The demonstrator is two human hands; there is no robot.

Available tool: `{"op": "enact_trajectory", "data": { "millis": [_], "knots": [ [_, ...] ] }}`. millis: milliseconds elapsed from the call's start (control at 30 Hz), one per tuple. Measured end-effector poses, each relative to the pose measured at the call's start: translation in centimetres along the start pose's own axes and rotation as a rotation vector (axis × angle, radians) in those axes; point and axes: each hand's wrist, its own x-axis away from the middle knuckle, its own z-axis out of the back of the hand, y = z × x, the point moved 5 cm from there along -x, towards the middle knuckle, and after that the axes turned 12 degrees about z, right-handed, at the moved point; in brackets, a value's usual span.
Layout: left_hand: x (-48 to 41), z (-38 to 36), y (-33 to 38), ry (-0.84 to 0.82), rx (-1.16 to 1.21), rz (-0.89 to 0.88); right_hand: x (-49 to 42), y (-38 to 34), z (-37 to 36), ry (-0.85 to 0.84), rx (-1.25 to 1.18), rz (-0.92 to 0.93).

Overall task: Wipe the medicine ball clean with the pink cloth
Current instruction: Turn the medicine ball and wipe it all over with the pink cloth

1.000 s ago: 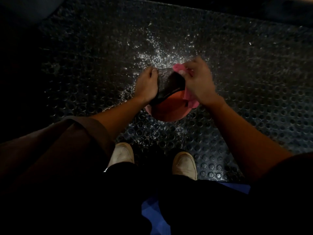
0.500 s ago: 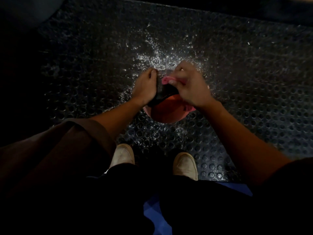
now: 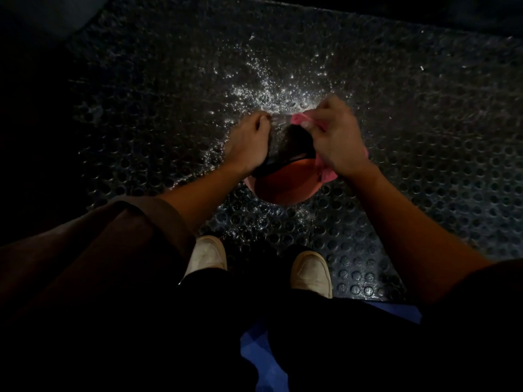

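Head view: I note left hand point(image 3: 249, 142) curled round medicine ball point(image 3: 285, 185), likely bracing; right hand point(image 3: 336, 137) fingers pinch pink cloth point(image 3: 300, 119) against it.

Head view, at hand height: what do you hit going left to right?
left hand → medicine ball → right hand. The pink cloth is left out: it is bunched under the right hand and shows on both sides of it.
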Motion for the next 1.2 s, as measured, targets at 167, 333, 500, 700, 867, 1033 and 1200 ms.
{"op": "enact_trajectory", "data": {
  "millis": [167, 333, 500, 700, 867, 1033, 1200],
  "knots": [
    [-0.6, 0.1, 0.2, -0.046, 0.001, -0.020, 0.4, -2.0, -0.6, -0.138, -0.059, 0.248],
    [-0.9, -0.2, 0.3, -0.049, 0.041, 0.072, -0.3, -2.1, 0.0, -0.099, 0.039, 0.230],
    [-1.2, 0.1, 0.0, -0.071, 0.055, 0.066, -0.6, -2.0, -0.3, -0.070, 0.077, 0.132],
    [-0.9, 0.2, 0.0, -0.070, 0.037, 0.043, -0.5, -2.6, -1.0, -0.186, -0.007, 0.172],
    [-0.4, -0.1, 0.2, -0.060, -0.014, -0.006, -0.4, 0.7, -0.3, 0.009, 0.000, -0.221],
    [-0.5, 0.2, -0.2, -0.076, -0.011, -0.026, 0.3, -0.9, -0.9, -0.081, -0.094, 0.006],
    [0.0, 0.0, 0.2, -0.075, -0.030, -0.026, 0.5, 0.2, -0.6, 0.021, -0.038, -0.120]
  ]
}}
